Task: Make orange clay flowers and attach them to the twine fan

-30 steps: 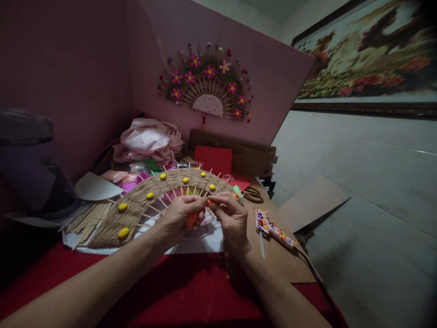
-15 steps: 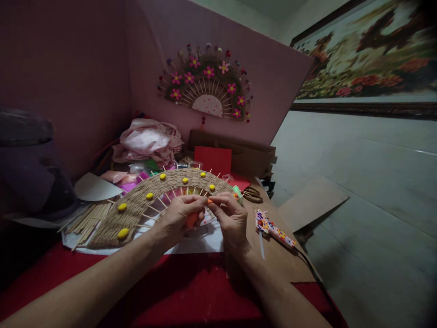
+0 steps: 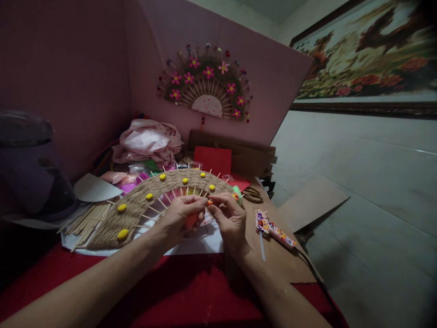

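- The left hand (image 3: 182, 217) has its thumb and forefinger pressed together at the tips, pinching a small orange piece (image 3: 210, 202), while its other fingers curl round a larger orange lump (image 3: 191, 221)
- The right hand (image 3: 232, 218) meets it from the other side, thumb and forefinger pinching the same small piece (whether it joins the lump cannot be told)
- The small piece is bright orange and smooth-looking, mostly covered by the fingertips, and sits above the middle of the table (image 3: 164, 291), well back from the near edge
- The lump is a deeper orange, its full shape hidden by the fingers
- Behind and left of both hands, a twine-wrapped arch (image 3: 174, 180) spans the back half of the table, its left foot towards the left edge and its right end partly hidden behind the right hand
- The arch is tan and ridged, dotted with flat yellow discs (image 3: 123, 234), and pale sticks (image 3: 153, 209) stick out along its inner curve
- A white sheet (image 3: 201, 247) shows beneath the arch, on the red cover of the table
- Near the table's right edge, a flower-patterned glue gun (image 3: 276, 233) lies on cardboard (image 3: 280, 269)
- Near the left edge lies a pile of loose sticks (image 3: 85, 223), beside the arch
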`<state>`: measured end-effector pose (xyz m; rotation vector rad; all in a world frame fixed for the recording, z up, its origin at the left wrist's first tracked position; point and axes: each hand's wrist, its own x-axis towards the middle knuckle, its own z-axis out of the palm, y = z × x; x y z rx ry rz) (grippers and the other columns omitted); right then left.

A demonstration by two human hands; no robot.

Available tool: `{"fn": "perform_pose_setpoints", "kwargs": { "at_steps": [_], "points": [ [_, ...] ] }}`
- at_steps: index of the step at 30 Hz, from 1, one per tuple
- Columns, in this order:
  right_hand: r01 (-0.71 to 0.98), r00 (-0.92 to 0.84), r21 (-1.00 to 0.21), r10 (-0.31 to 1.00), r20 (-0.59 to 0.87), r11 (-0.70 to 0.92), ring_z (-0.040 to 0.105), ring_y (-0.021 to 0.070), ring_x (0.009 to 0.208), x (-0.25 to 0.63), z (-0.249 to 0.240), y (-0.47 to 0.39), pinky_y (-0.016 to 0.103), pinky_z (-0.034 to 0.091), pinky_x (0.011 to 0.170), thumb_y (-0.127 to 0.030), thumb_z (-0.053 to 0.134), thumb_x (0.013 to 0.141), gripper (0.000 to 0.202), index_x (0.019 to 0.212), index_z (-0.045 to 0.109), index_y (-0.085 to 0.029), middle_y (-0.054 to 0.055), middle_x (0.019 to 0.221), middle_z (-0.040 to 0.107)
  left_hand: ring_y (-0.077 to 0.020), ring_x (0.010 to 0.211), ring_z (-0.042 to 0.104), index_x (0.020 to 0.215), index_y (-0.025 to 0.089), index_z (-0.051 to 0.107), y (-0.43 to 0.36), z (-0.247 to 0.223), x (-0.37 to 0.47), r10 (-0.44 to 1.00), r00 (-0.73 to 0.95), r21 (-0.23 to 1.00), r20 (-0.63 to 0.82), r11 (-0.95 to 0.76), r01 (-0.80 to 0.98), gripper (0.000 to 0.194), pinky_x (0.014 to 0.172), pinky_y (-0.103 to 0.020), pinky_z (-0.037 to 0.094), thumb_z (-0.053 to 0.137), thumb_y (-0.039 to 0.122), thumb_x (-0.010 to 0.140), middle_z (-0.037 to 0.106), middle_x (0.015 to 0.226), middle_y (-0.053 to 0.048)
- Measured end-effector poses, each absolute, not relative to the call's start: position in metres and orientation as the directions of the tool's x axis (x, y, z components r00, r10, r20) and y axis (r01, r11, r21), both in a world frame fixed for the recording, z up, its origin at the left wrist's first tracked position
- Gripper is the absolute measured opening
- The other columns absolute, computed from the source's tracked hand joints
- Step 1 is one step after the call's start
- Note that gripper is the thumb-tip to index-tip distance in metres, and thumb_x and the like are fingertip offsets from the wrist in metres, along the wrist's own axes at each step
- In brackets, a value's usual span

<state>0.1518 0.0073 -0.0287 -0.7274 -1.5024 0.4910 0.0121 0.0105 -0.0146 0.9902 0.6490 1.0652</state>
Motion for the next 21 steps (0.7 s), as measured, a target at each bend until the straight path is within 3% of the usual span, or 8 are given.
{"fn": "perform_pose_setpoints", "kwargs": {
  "at_steps": [5,10,16,19,21],
  "points": [
    [0.161,0.044,-0.676,0.679,0.733,0.719,0.055,0.0152,0.079,0.151,-0.03,0.007,0.028,0.045,0.069,-0.023,0.065,0.08,0.003,0.082,0.067,-0.022,0.002,0.082,0.058,-0.0057,0.037,0.041,0.069,0.015,0.057,0.01,-0.013,0.012,0.918,0.396,0.895,0.005,0.172,-0.411,0.028,0.034,-0.017,0.025,0.067,0.041,0.074,0.051,0.049,0.002],
    [0.182,0.044,-0.701,0.706,0.707,0.69,0.057,0.0157,0.08,0.156,-0.029,0.006,0.028,0.045,0.067,-0.028,0.061,0.083,0.014,0.095,0.066,-0.022,0.003,0.088,0.06,-0.0055,0.037,0.042,0.072,0.015,0.058,0.011,-0.013,0.011,0.926,0.378,0.892,-0.004,0.174,-0.417,0.025,0.034,-0.017,0.025,0.07,0.037,0.071,0.052,0.049,0.002],
    [0.305,0.381,-0.767,0.666,0.641,0.564,0.057,0.0149,0.071,0.187,-0.016,0.031,0.028,0.045,0.065,-0.042,0.051,0.086,0.03,0.093,0.065,-0.017,0.004,0.08,0.064,-0.003,0.041,0.044,0.075,0.015,0.062,0.01,-0.009,0.013,0.948,0.311,0.891,-0.075,0.204,-0.405,0.025,0.038,-0.014,0.03,0.076,0.034,0.065,0.058,0.057,0.003],
    [0.392,0.494,-0.81,0.643,0.585,0.436,0.059,0.0164,0.072,0.211,-0.01,0.052,0.029,0.046,0.065,-0.048,0.047,0.084,0.039,0.088,0.067,-0.015,0.005,0.076,0.066,-0.0024,0.044,0.046,0.075,0.016,0.063,0.01,-0.006,0.013,0.962,0.256,0.901,-0.098,0.195,-0.388,0.025,0.041,-0.014,0.033,0.078,0.031,0.063,0.061,0.063,0.002],
    [0.398,0.524,-0.862,0.693,0.495,0.315,0.06,0.0172,0.069,0.227,-0.008,0.062,0.028,0.047,0.062,-0.051,0.045,0.083,0.042,0.084,0.066,-0.014,0.005,0.071,0.067,-0.0033,0.044,0.046,0.074,0.015,0.064,0.01,-0.004,0.013,0.973,0.223,0.913,-0.051,0.136,-0.385,0.025,0.04,-0.015,0.032,0.079,0.03,0.06,0.062,0.063,0.001]
  ]
}}
